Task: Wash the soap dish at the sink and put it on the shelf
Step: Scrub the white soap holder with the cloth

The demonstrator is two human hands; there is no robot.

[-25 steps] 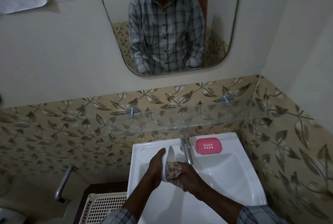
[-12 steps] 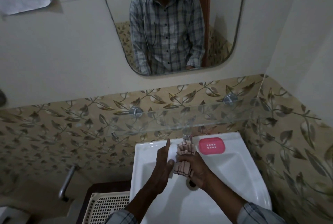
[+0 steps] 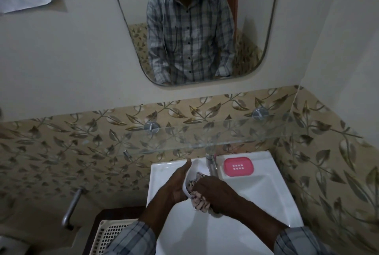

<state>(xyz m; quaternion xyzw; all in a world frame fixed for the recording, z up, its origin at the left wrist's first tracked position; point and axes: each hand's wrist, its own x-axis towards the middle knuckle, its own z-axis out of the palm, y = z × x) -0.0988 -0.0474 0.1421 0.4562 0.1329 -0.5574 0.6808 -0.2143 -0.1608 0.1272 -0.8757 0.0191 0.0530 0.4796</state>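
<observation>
Hands meet over the sink (image 3: 266,203): the left hand (image 3: 176,185) cups the white dish (image 3: 191,174) on edge, just left of the tap (image 3: 212,164). The right hand (image 3: 215,193) is fisted around a patterned cloth (image 3: 198,199), pressing it into the dish. A pink tray (image 3: 239,166) lies on the sink's rim, right of the tap.

Soap dish (image 3: 189,174) half hidden (hands)

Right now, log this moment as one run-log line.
stage: washing | left hand: holds white soap dish upright over sink | right hand: rubs patterned cloth inside it | glass shelf: bare | pink tray: sink ledge
</observation>
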